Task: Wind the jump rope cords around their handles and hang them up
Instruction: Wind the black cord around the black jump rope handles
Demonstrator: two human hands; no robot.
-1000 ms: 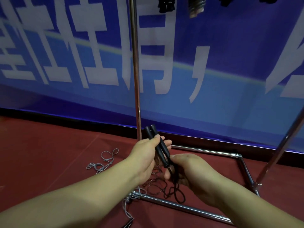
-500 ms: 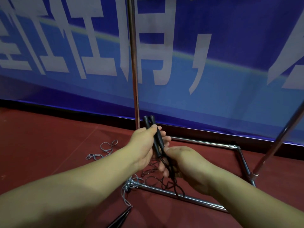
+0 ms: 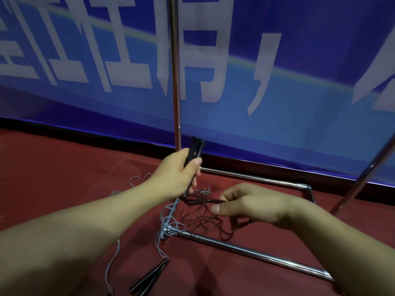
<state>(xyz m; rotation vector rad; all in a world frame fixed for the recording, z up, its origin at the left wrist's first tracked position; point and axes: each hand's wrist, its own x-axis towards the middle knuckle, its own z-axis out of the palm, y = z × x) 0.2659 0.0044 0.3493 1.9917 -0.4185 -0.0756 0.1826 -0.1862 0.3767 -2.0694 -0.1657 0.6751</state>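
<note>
Two black handles point(image 3: 193, 155) gripped in L hand point(image 3: 177, 174) | R hand point(image 3: 245, 207) fingers pinch dark cord point(image 3: 203, 201), prob. taut between

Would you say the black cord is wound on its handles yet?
Not yet: black cord lies loose on the floor below the handles.

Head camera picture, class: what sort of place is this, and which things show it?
Probably a sports hall or event venue: a red floor, a big blue printed banner along the wall, a chrome rack, and jump ropes.

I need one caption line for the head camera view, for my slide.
Left hand grips two black jump rope handles; right hand pinches the dark cord above a chrome rack base.
</note>
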